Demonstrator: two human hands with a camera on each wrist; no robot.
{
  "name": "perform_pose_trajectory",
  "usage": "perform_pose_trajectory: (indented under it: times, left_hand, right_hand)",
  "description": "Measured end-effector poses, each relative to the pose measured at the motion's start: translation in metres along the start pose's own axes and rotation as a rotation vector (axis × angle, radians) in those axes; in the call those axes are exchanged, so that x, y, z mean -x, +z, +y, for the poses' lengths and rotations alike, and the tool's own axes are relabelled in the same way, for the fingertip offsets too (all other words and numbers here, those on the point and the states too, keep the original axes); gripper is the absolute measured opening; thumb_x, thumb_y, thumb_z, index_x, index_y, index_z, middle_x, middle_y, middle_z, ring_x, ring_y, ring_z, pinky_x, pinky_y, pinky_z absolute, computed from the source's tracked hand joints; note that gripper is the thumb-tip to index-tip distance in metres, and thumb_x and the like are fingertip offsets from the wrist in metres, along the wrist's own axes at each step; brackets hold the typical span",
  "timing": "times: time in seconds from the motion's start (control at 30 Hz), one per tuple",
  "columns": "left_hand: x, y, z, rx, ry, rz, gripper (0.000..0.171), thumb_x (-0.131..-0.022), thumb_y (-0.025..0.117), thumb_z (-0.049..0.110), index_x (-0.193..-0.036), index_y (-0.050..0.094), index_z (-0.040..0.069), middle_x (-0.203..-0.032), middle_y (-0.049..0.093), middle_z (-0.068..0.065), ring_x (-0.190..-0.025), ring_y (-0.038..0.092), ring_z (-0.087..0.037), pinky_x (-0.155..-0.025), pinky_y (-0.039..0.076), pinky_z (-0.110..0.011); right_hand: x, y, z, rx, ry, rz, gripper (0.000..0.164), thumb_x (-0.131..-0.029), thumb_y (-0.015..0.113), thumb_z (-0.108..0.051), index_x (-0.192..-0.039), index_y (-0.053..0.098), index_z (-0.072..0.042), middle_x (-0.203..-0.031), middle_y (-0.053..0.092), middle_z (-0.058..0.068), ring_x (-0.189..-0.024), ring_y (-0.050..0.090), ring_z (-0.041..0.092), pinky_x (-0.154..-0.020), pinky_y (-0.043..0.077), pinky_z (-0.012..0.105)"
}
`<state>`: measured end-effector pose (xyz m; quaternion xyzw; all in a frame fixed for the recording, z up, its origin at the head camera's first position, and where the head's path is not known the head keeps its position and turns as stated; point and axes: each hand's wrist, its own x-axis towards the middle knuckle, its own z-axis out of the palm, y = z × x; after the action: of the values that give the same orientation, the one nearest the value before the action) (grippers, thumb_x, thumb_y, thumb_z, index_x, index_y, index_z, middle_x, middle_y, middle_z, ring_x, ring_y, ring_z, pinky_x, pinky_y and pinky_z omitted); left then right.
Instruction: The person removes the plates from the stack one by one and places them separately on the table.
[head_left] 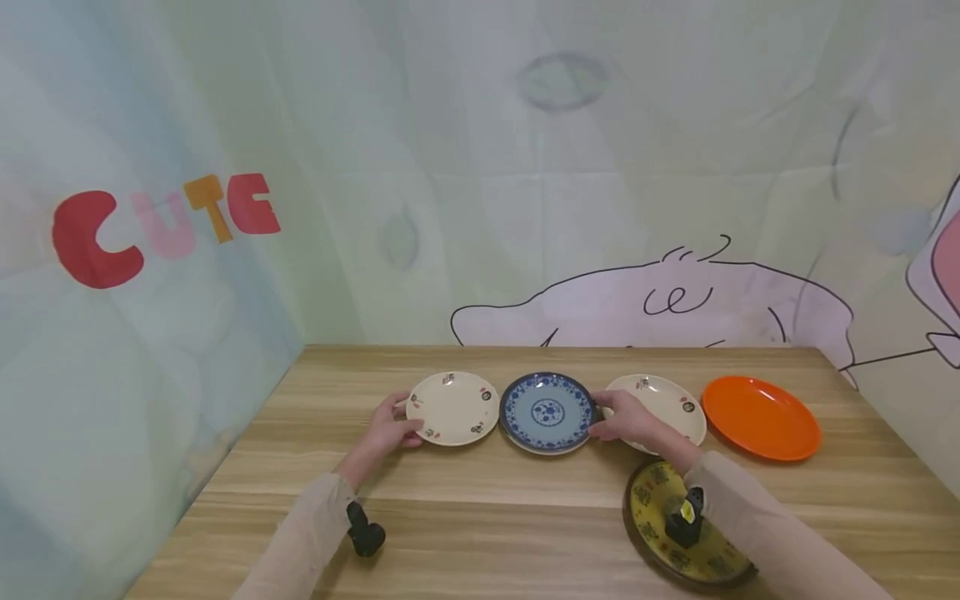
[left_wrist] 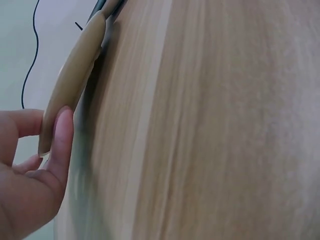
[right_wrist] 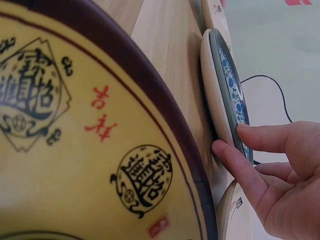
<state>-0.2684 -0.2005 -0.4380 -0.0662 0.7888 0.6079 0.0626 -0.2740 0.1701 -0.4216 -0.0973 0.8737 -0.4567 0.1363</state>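
Note:
My left hand pinches the left rim of a cream plate with small printed motifs. The thumb and fingers take that rim from both sides in the left wrist view, where the plate appears nearly edge-on. To its right lies a blue-patterned plate, stacked on a cream one whose edge shows beneath it. The fingertips of my right hand hold the right rim of this stack. Another cream plate is partly hidden behind the right hand.
At the far right of the row lies an orange oval plate. A yellow plate with a dark brown rim sits nearer, under the right forearm. All stand on a wood-grain table, with a printed curtain behind its back edge.

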Motion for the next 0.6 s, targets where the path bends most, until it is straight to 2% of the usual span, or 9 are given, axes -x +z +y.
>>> perform_pose_trajectory:
  times: [0.17, 0.6]
  left_hand:
    - [0.0003, 0.0003, -0.0009, -0.003, 0.006, 0.02, 0.063, -0.082, 0.055, -0.008, -0.137, 0.024, -0.006, -0.125, 0.039, -0.035, -0.064, 0.057, -0.013, -0.059, 0.055, -0.024]
    - [-0.0024, -0.0013, -0.0085, -0.112, 0.003, 0.038, 0.066, -0.078, 0.062, -0.006, -0.135, 0.029, -0.007, -0.125, 0.043, -0.034, -0.067, 0.06, -0.014, -0.059, 0.055, -0.025]
  right_hand:
    - [-0.0014, 0.0005, 0.0018, 0.003, -0.004, 0.006, 0.064, -0.075, 0.066, 0.002, -0.131, 0.036, 0.012, -0.134, 0.036, 0.032, -0.073, 0.063, 0.017, -0.066, 0.056, 0.028]
    - [-0.0028, 0.0006, 0.004, -0.003, -0.005, 0.009, 0.064, -0.075, 0.066, 0.003, -0.131, 0.037, 0.012, -0.134, 0.036, 0.032, -0.075, 0.063, 0.017, -0.065, 0.056, 0.028]
